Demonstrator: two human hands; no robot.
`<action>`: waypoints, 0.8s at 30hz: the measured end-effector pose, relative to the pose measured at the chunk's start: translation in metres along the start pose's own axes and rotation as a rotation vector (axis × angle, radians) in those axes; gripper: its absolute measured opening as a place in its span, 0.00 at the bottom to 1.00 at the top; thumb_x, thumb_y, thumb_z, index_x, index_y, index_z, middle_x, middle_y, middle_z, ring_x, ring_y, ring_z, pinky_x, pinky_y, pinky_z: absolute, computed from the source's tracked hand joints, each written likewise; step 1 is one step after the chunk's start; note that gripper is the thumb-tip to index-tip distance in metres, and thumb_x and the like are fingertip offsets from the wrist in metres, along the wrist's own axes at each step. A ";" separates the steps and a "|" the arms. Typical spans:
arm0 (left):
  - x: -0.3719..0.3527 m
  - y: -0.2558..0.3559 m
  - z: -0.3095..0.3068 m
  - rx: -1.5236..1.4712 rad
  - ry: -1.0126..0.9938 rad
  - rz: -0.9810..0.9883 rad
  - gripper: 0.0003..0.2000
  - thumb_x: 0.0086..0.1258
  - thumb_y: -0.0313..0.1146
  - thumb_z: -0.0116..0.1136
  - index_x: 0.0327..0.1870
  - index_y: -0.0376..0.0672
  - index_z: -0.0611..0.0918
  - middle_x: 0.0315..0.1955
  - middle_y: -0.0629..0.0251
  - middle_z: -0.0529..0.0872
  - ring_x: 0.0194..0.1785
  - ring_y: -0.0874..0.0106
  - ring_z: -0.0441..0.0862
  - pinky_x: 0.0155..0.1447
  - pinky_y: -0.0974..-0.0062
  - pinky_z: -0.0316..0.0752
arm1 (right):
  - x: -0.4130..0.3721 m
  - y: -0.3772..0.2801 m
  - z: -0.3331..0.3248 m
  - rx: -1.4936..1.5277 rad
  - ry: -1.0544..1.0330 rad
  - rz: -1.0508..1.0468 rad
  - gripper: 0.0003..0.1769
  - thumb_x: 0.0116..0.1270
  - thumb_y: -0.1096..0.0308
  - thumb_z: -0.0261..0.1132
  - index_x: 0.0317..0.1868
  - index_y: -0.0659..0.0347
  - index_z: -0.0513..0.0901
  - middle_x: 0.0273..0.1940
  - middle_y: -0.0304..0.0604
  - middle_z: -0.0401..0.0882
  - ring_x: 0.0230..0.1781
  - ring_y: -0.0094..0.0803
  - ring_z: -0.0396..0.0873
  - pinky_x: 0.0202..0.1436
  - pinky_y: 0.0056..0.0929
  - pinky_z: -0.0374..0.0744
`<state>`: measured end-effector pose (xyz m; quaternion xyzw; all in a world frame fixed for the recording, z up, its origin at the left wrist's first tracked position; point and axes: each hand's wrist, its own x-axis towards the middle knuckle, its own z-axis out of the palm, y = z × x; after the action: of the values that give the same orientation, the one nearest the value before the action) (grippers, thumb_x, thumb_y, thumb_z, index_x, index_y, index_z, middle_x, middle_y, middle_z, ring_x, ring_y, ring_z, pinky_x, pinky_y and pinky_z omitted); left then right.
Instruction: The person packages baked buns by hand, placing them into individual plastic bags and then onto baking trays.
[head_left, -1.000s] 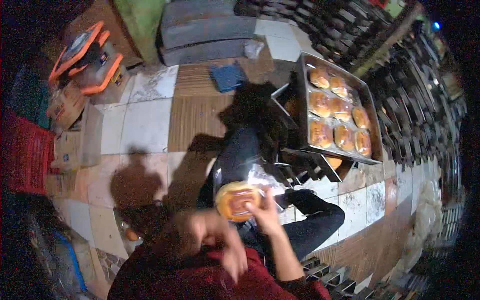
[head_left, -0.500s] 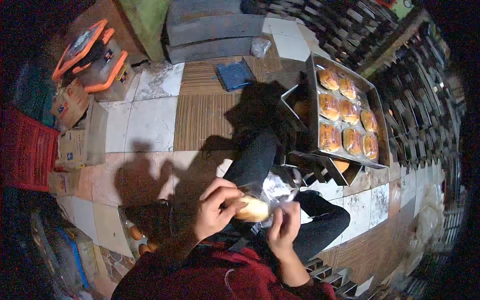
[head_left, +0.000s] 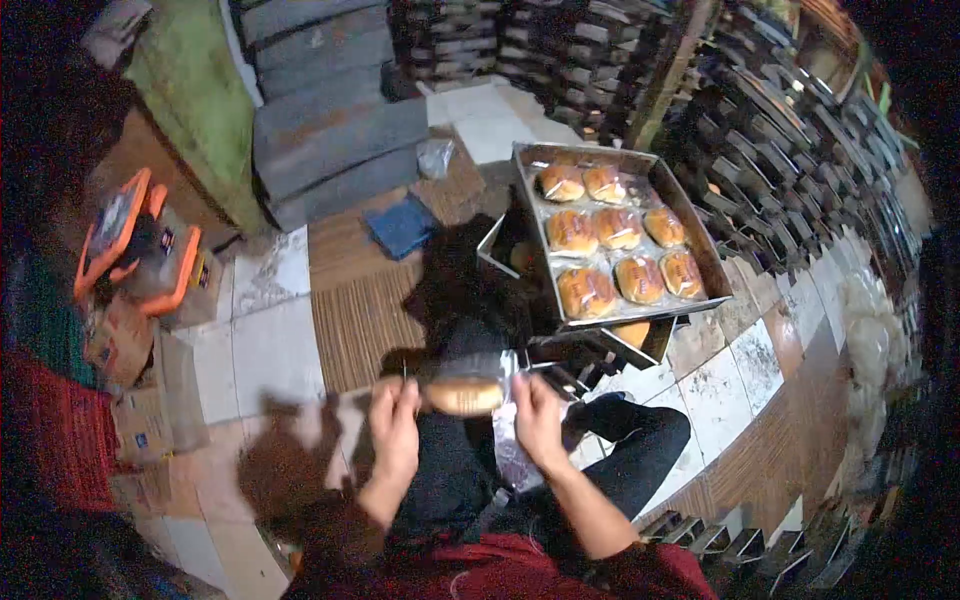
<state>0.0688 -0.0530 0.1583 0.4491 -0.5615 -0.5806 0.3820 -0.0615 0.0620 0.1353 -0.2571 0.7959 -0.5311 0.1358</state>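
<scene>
1. Between the left hand [head_left: 395, 430] and the right hand [head_left: 540, 425], the wrapped bun [head_left: 466, 397] fills the gap.
2. Ahead of the right hand, the near wall of the metal tray [head_left: 650, 312] and the jutting lower tray [head_left: 655, 350] stand in the way; a hand could pass over the rim through the open top.
3. Inside, the packed buns [head_left: 618, 228] crowd the rows, with a gap right of the far pair.
4. Left of the left hand, floor tiles [head_left: 268, 358] give passing room toward the cardboard boxes [head_left: 125, 345].
5. A bent leg [head_left: 660, 430] blocks low reaches rightward.
</scene>
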 end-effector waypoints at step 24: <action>-0.049 0.010 0.033 -0.306 -0.505 -0.326 0.21 0.71 0.41 0.43 0.62 0.46 0.61 0.54 0.57 0.67 0.53 0.61 0.71 0.51 0.64 0.71 | 0.222 0.016 -0.238 -0.420 0.980 -0.390 0.31 0.58 0.55 0.64 0.51 0.75 0.69 0.49 0.62 0.71 0.52 0.50 0.70 0.57 0.36 0.67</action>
<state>0.0522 0.0031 0.1714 0.3122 -0.4656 -0.8045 0.1960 -0.3669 0.1284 0.2277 -0.1443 0.7924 -0.4339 -0.4038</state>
